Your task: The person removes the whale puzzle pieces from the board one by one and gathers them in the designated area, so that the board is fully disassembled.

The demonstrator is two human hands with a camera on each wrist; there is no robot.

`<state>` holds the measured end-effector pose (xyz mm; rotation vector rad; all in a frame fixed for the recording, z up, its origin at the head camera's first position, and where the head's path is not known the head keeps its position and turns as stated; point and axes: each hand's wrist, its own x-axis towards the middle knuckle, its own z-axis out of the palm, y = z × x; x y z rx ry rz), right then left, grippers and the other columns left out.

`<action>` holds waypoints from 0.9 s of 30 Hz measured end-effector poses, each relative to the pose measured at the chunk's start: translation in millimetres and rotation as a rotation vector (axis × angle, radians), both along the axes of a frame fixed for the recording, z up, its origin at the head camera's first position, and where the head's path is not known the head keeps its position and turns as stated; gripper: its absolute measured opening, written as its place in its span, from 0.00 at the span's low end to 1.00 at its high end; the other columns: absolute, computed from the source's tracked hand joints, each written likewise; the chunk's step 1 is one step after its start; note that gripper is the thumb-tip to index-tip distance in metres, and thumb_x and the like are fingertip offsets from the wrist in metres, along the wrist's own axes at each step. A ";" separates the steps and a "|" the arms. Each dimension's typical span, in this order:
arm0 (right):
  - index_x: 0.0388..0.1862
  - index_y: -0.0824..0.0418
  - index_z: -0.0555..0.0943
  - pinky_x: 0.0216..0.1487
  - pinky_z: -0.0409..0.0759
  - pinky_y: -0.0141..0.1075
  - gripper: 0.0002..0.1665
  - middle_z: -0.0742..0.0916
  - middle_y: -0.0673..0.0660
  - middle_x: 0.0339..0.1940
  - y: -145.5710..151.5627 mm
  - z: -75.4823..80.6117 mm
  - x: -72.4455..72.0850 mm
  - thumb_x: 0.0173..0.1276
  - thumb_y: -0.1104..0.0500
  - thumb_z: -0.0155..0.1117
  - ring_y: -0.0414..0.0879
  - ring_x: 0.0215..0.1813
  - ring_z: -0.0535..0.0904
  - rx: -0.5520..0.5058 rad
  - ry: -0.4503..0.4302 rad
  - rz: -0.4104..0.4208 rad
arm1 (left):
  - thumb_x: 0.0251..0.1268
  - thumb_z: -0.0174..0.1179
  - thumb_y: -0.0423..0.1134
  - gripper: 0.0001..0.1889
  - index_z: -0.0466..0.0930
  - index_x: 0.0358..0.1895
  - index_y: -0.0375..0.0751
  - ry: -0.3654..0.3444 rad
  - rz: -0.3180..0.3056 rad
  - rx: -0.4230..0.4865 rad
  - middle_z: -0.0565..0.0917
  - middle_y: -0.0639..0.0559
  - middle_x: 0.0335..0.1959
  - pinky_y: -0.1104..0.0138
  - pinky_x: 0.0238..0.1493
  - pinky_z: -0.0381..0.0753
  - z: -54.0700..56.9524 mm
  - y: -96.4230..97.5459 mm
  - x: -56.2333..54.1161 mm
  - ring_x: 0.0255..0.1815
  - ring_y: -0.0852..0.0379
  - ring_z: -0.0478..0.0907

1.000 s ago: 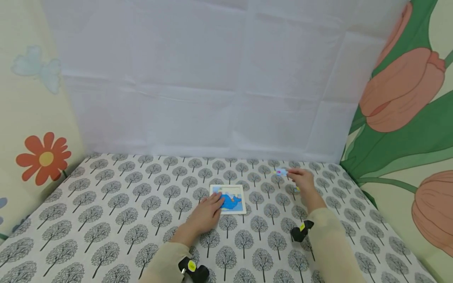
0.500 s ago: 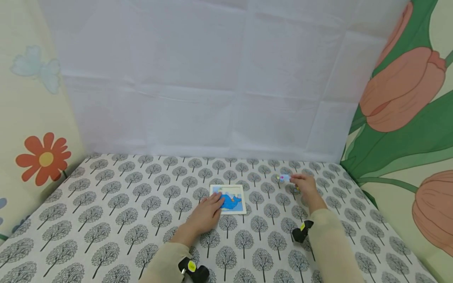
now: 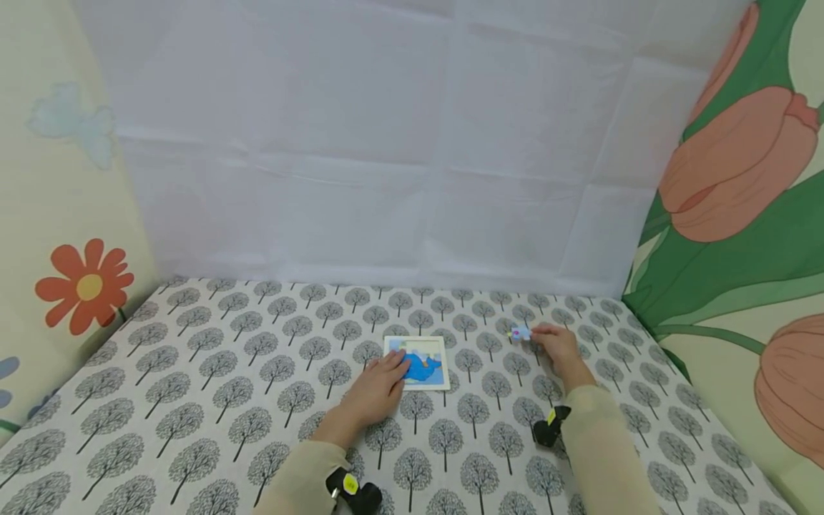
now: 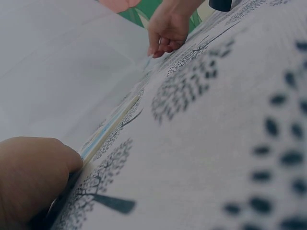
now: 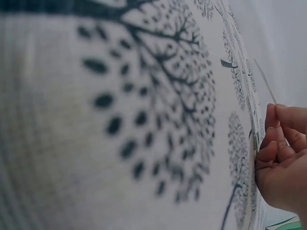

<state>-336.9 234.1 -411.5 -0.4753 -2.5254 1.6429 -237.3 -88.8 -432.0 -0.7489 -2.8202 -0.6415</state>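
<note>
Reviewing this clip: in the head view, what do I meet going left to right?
Red wall flower → left hand → white-framed blue picture → small light-blue piece → right hand → pink wall tulips.

Resting the left hand (image 3: 373,386) on the left part of the puzzle board (image 3: 433,380), lying on the tablecloth (image 3: 257,458). Holding the puzzle piece (image 3: 521,333) in the right hand (image 3: 561,349), right of the board. Facing the sheet (image 3: 386,200) behind the board (and, to its sides, left wall (image 3: 38,193) and right wall (image 3: 727,286)).

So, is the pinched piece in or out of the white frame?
Out: the right hand pinches the piece, apart from the white frame.
</note>
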 end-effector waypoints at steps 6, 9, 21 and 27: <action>0.41 0.71 0.77 0.17 0.63 0.23 0.14 0.78 0.62 0.40 0.0 -1.2 -0.1 0.56 0.66 0.58 0.45 0.33 0.71 0.014 0.004 -0.007 | 0.64 0.43 0.35 0.20 0.64 0.58 0.30 0.002 0.001 -0.001 0.60 0.38 0.61 0.52 0.60 0.50 1.5 0.7 0.2 0.62 0.44 0.52; 0.41 0.72 0.77 0.18 0.63 0.23 0.13 0.78 0.63 0.40 -0.5 -1.5 -0.1 0.56 0.67 0.58 0.45 0.34 0.71 0.018 0.007 -0.003 | 0.64 0.44 0.35 0.20 0.64 0.58 0.30 -0.002 0.000 -0.003 0.60 0.38 0.61 0.52 0.60 0.50 1.7 0.4 0.1 0.62 0.44 0.52; 0.42 0.72 0.76 0.43 0.71 0.41 0.13 0.75 0.66 0.48 0.5 -7.0 -0.8 0.59 0.66 0.55 0.53 0.44 0.71 0.077 -0.015 0.047 | 0.65 0.44 0.35 0.20 0.63 0.59 0.31 -0.012 -0.001 -0.004 0.60 0.39 0.61 0.52 0.60 0.50 1.0 -0.3 0.2 0.63 0.44 0.52; 0.41 0.73 0.76 0.44 0.71 0.42 0.12 0.75 0.67 0.48 0.2 -7.3 -0.4 0.58 0.67 0.55 0.55 0.46 0.71 0.072 -0.006 0.061 | 0.64 0.43 0.36 0.20 0.64 0.59 0.32 -0.011 0.001 0.002 0.60 0.39 0.61 0.52 0.60 0.50 0.4 -0.5 0.3 0.62 0.45 0.53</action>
